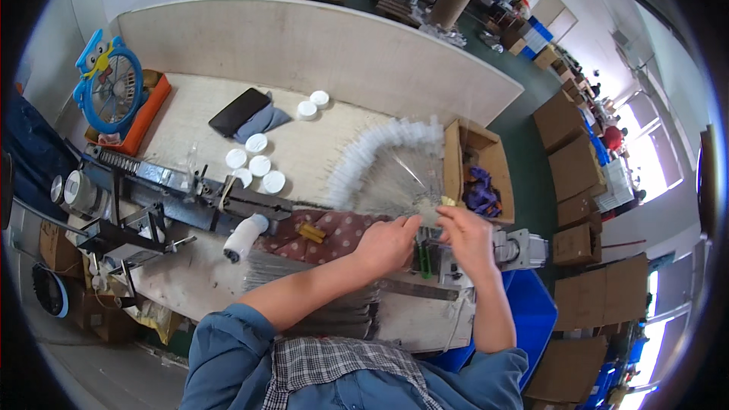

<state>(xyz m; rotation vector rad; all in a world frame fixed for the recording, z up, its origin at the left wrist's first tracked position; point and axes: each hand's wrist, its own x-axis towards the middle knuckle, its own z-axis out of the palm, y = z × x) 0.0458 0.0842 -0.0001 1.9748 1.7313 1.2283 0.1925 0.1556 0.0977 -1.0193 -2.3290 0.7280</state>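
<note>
Over the right part of the bench, my left hand (pixel 390 243) is closed, fingertips pinched together; what they hold, if anything, is too small to make out. Just to its right, my right hand (pixel 469 237) is also pinched closed, with a small yellowish piece (pixel 448 201) at its fingertips. Beneath and between the hands are a green-handled tool (pixel 424 260) and a metal machine (pixel 520 247). Beyond them, thin wire stems with white tufts (pixel 364 153) lie fanned in an arc. A dotted maroon cushion (pixel 342 234) with yellow blocks (pixel 311 232) lies left of my left hand.
A wooden box (pixel 453 156) holds a purple bundle (pixel 481 190). Several white round caps (pixel 259 166), a dark phone (pixel 239 112) and a black rail mechanism (pixel 171 186) are on the left. Grey rods (pixel 304 288) lie near me. A blue bin (pixel 528 311) stands at right.
</note>
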